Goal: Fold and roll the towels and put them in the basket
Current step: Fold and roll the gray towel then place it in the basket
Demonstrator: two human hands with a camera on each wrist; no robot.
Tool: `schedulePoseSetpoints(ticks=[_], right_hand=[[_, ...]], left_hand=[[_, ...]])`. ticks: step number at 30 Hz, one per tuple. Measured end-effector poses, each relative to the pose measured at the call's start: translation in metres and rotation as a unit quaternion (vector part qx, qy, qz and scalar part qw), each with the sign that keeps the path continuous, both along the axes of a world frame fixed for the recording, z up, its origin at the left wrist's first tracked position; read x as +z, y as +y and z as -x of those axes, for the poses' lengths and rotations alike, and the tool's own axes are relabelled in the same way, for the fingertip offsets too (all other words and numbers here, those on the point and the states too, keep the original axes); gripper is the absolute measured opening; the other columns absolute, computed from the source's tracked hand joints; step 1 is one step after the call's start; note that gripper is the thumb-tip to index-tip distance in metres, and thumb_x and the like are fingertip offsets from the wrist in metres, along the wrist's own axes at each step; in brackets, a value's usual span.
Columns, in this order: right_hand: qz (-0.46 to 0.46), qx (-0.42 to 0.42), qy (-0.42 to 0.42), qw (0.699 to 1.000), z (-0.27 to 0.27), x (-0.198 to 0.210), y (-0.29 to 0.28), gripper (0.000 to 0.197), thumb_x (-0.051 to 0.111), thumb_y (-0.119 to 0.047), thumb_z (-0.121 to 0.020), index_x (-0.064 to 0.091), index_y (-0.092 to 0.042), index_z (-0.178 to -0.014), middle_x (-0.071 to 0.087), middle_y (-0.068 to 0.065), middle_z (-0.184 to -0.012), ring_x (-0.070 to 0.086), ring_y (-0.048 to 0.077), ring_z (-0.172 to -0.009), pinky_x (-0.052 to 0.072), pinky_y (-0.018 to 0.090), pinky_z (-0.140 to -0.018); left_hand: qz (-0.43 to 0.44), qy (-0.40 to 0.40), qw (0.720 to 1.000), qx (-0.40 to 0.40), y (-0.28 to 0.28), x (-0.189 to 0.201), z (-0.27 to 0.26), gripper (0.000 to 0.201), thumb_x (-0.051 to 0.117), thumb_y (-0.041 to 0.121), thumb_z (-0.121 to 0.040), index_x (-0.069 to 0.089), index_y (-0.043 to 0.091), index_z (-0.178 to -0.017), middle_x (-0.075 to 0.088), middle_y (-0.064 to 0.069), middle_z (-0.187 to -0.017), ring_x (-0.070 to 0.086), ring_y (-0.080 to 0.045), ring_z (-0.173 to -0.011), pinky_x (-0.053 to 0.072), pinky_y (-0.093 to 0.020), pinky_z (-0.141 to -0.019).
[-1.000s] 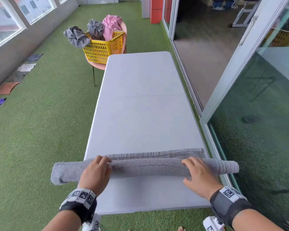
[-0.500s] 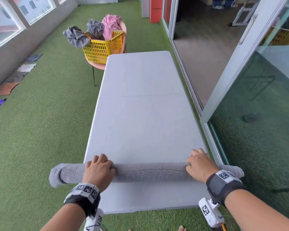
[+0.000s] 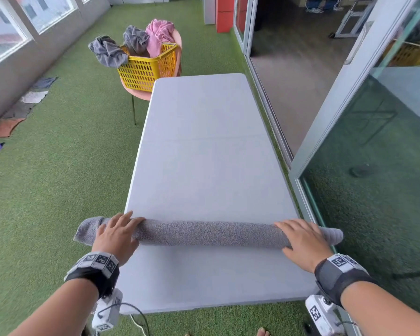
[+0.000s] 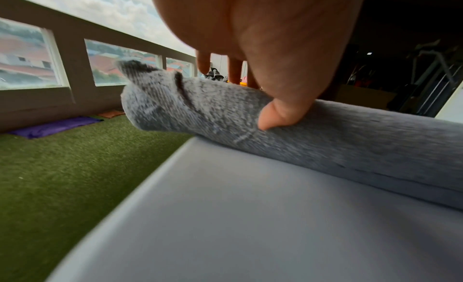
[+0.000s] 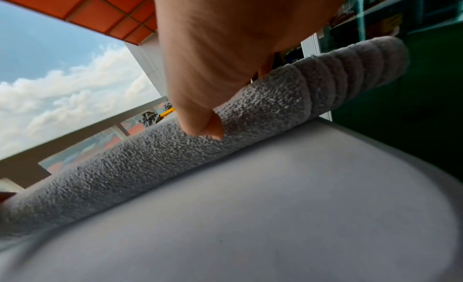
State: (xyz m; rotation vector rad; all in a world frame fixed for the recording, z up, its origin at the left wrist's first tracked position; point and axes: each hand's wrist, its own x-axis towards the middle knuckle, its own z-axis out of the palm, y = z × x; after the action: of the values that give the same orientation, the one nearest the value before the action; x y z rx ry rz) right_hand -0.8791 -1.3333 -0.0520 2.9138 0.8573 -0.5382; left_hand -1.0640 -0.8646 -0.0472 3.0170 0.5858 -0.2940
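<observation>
**A:** So, what's in the yellow laundry basket (image 3: pixel 148 69)?

**B:** Crumpled towels. Two grey towels (image 3: pixel 109 52) spill over its rim and a pink towel (image 3: pixel 159 35) sticks up at the back. The basket sits on a pink chair (image 3: pixel 141 94) just past the table's far left corner.

**A:** And the towel being worked on?

**B:** It's a grey towel roll (image 3: pixel 209 232) lying crosswise on the white folding table (image 3: pixel 204 154), close to the near edge. It's wider than the tabletop, so both ends hang out past the side edges.

**A:** Hands?

**B:** Left hand (image 3: pixel 118 235) lies flat on top near the left end, fingers fairly straight, thumb pressing the side of the roll (image 4: pixel 325 139). Right hand (image 3: pixel 303 241) does the same near the right end, palm down with the fingers spread, thumb on the terry (image 5: pixel 150 163). Neither is wrapped around it, just pressing.

**A:** Room to move?

**B:** Plenty. Past the roll the tabletop runs bare to the far edge. Green turf (image 3: pixel 58 178) opens out on the left, with a few cloths (image 3: pixel 15 112) lying along the wall. On the right a sliding glass door (image 3: pixel 374 166) stands close to the table edge.
</observation>
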Motion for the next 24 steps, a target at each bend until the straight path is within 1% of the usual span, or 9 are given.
schedulePoseSetpoints(ticks=[4, 8, 11, 14, 16, 18, 19, 22, 24], right_hand=[[0.017, -0.021, 0.011, 1.0, 0.001, -0.002, 0.012, 0.065, 0.047, -0.038, -0.09, 0.024, -0.036, -0.151, 0.043, -0.005, -0.147, 0.043, 0.024, -0.132, 0.039, 0.046, -0.106], [0.013, -0.042, 0.032, 0.999, 0.002, -0.001, 0.027, 0.06, 0.045, -0.038, -0.089, 0.026, -0.033, -0.146, 0.053, 0.002, -0.133, 0.052, 0.028, -0.121, 0.048, 0.045, -0.094], [-0.013, -0.045, 0.046, 0.998, 0.01, 0.001, 0.045, 0.056, 0.048, -0.043, -0.09, 0.032, -0.027, -0.141, 0.058, 0.005, -0.126, 0.058, 0.03, -0.115, 0.049, 0.04, -0.088], [-0.056, -0.046, 0.07, 0.995, 0.021, 0.003, 0.075, 0.049, 0.053, -0.05, -0.089, 0.041, -0.02, -0.126, 0.062, 0.009, -0.119, 0.061, 0.033, -0.109, 0.047, 0.039, -0.082], [-0.085, -0.063, 0.093, 0.99, 0.027, 0.001, 0.095, 0.052, 0.055, -0.056, -0.087, 0.043, -0.019, -0.121, 0.062, 0.01, -0.119, 0.061, 0.033, -0.11, 0.048, 0.039, -0.083], [-0.105, -0.084, 0.115, 0.984, 0.032, -0.001, 0.114, 0.068, 0.057, -0.067, -0.081, 0.042, -0.018, -0.127, 0.06, 0.01, -0.125, 0.06, 0.032, -0.114, 0.05, 0.041, -0.089], [-0.109, -0.097, 0.127, 0.981, 0.036, -0.001, 0.123, 0.084, 0.059, -0.074, -0.075, 0.039, -0.017, -0.134, 0.057, 0.01, -0.131, 0.058, 0.031, -0.119, 0.049, 0.042, -0.093], [-0.095, -0.125, 0.141, 0.977, 0.051, 0.007, 0.148, 0.135, 0.059, -0.09, -0.054, 0.015, -0.012, -0.155, 0.042, 0.011, -0.148, 0.048, 0.03, -0.132, 0.043, 0.043, -0.104], [-0.083, -0.134, 0.126, 0.979, 0.064, 0.008, 0.162, 0.15, 0.059, -0.094, -0.045, 0.0, -0.013, -0.158, 0.035, 0.013, -0.152, 0.041, 0.032, -0.136, 0.041, 0.047, -0.106]], left_hand=[[-0.034, 0.027, 0.999, -0.01, 0.001, -0.001, -0.018, 0.059, 0.055, 0.047, -0.091, 0.034, 0.042, -0.146, 0.05, 0.014, -0.137, 0.042, -0.015, -0.129, 0.037, -0.043, -0.107], [-0.018, 0.031, 0.999, 0.02, -0.018, 0.002, -0.026, 0.047, 0.05, 0.048, -0.094, 0.044, 0.036, -0.139, 0.054, 0.009, -0.128, 0.05, -0.018, -0.121, 0.034, -0.045, -0.108], [0.044, 0.025, 0.998, 0.028, -0.043, 0.003, -0.031, 0.047, 0.052, 0.054, -0.092, 0.048, 0.032, -0.133, 0.056, 0.006, -0.12, 0.059, -0.02, -0.11, 0.038, -0.043, -0.102], [0.147, 0.016, 0.989, 0.032, -0.078, 0.0, -0.036, 0.056, 0.057, 0.059, -0.089, 0.047, 0.024, -0.132, 0.052, 0.002, -0.12, 0.063, -0.022, -0.097, 0.05, -0.038, -0.09], [0.19, -0.006, 0.981, 0.042, -0.102, -0.004, -0.04, 0.056, 0.055, 0.06, -0.089, 0.049, 0.021, -0.128, 0.047, 0.0, -0.123, 0.064, -0.025, -0.097, 0.05, -0.037, -0.088], [0.247, -0.032, 0.966, 0.065, -0.122, -0.007, -0.042, 0.05, 0.05, 0.056, -0.095, 0.052, 0.017, -0.127, 0.048, -0.004, -0.129, 0.062, -0.028, -0.104, 0.047, -0.036, -0.091], [0.281, -0.041, 0.956, 0.073, -0.128, -0.011, -0.043, 0.047, 0.047, 0.052, -0.097, 0.053, 0.016, -0.126, 0.053, -0.006, -0.128, 0.061, -0.028, -0.108, 0.045, -0.036, -0.093], [0.355, -0.053, 0.932, 0.057, -0.137, -0.015, -0.042, 0.039, 0.037, 0.046, -0.096, 0.056, 0.018, -0.115, 0.07, -0.009, -0.103, 0.066, -0.028, -0.097, 0.049, -0.039, -0.086], [0.362, -0.04, 0.931, 0.005, -0.139, -0.013, -0.039, 0.035, 0.036, 0.038, -0.09, 0.058, 0.019, -0.108, 0.072, -0.006, -0.095, 0.066, -0.028, -0.091, 0.05, -0.041, -0.081]])
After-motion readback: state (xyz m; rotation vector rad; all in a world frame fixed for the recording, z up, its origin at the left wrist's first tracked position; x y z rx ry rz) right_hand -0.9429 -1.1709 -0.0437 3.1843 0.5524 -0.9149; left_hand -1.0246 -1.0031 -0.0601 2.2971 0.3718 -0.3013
